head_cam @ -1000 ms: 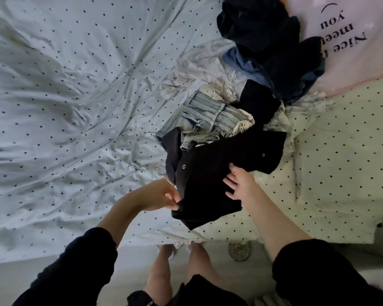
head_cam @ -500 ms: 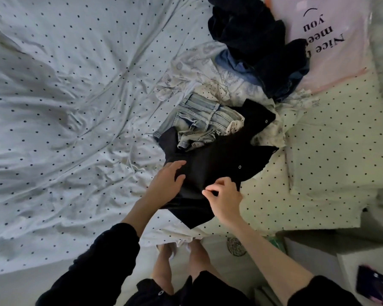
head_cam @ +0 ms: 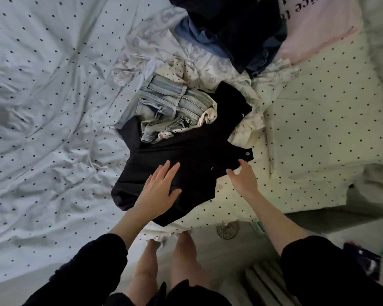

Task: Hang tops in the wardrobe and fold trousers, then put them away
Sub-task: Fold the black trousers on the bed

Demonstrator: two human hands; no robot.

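jeans (head_cam: 166,109) on the bed (head_cam: 42,107) behind a snap-buttoned garment (head_cam: 192,155), clothes heap (head_cam: 237,25) farther back

the black garment (head_cam: 186,164) has small silver snaps. the jeans (head_cam: 164,104) are faded light blue. the bedsheet (head_cam: 53,107) is pale blue with dark dots, the pillow (head_cam: 329,120) cream with dark dots. the bag (head_cam: 318,27) is pink with black lettering.

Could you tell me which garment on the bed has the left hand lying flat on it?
The black snap-button garment nearest the bed's edge, under the left hand; the faded jeans beyond lie untouched.
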